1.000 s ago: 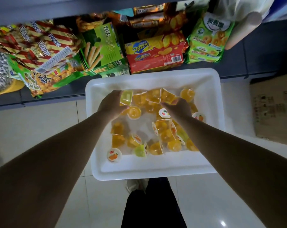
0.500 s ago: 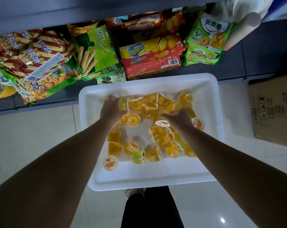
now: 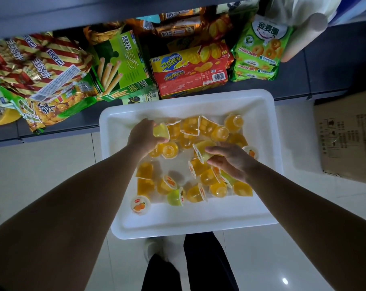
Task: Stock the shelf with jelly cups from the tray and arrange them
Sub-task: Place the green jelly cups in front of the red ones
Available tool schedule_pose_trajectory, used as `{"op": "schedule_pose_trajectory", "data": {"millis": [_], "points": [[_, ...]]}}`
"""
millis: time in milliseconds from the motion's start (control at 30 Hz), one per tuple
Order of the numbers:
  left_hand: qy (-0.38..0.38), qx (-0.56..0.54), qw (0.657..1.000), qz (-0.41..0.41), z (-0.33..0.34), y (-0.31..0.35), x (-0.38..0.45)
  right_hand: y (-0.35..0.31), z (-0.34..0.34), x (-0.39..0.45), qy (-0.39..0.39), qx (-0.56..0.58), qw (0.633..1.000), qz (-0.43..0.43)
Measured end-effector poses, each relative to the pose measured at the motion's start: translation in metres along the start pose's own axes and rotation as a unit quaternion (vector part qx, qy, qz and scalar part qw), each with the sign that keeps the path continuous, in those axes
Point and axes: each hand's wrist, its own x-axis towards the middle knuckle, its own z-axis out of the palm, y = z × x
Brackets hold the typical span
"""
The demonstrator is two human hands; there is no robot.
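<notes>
A white tray (image 3: 198, 221) on the floor holds several jelly cups, mostly orange, a few yellow-green. My left hand (image 3: 143, 137) is over the tray's far left part and grips a pale yellow-green jelly cup (image 3: 161, 131). My right hand (image 3: 230, 159) is over the middle right and pinches a yellow jelly cup (image 3: 203, 151) lying on its side with its printed lid facing left. A lid-up cup (image 3: 140, 204) sits alone near the tray's front left. The dark grey shelf (image 3: 324, 66) runs behind the tray.
The shelf carries snack bags (image 3: 41, 68), a green biscuit-stick box (image 3: 123, 61), red and yellow cheese-cracker boxes (image 3: 190, 72) and green cookie packs (image 3: 259, 55). A cardboard box (image 3: 347, 135) stands on the floor to the right. My legs and a shoe (image 3: 154, 246) are just below the tray.
The view has tilted, so the tray sits lower in frame. My right hand has drawn back toward me and taken up a yellow cup. My left hand still holds the pale cup.
</notes>
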Motion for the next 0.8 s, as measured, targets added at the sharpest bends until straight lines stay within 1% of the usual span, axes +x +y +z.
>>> {"op": "schedule_pose_trajectory", "data": {"millis": [100,167,233,333,400,433,467,533,600,700,800], "points": [[0.012,-0.034,0.999,0.000,-0.007,0.006,-0.011,-0.006,0.011,-0.016,-0.025,0.017,1.000,-0.001],[0.007,-0.092,0.995,-0.024,-0.017,0.008,-0.021,-0.009,0.020,-0.029,-0.034,0.038,0.999,-0.007],[-0.018,-0.175,0.983,-0.045,-0.030,0.009,-0.035,-0.013,0.032,-0.046,-0.039,0.059,0.997,-0.017],[-0.060,-0.339,0.936,-0.078,-0.061,0.014,-0.067,-0.020,0.056,-0.077,-0.027,0.079,0.995,-0.046],[-0.087,-0.411,0.904,-0.082,-0.079,0.017,-0.084,-0.019,0.070,-0.092,-0.005,0.080,0.995,-0.060],[-0.084,-0.442,0.890,-0.071,-0.108,0.015,-0.109,-0.019,0.094,-0.119,0.005,0.086,0.992,-0.093],[-0.086,-0.459,0.882,-0.057,-0.128,0.015,-0.126,-0.019,0.112,-0.136,0.010,0.086,0.990,-0.111],[-0.106,-0.493,0.861,-0.065,-0.140,0.021,-0.133,-0.019,0.124,-0.140,0.017,0.085,0.990,-0.108],[-0.105,-0.512,0.851,-0.049,-0.175,0.014,-0.164,-0.017,0.153,-0.168,0.014,0.092,0.986,-0.139],[-0.086,-0.537,0.839,-0.015,-0.236,-0.004,-0.220,-0.015,0.207,-0.229,-0.041,0.120,0.971,-0.204],[-0.052,-0.564,0.824,0.023,-0.295,-0.023,-0.275,-0.020,0.258,-0.292,-0.079,0.090,0.958,-0.259]]}}
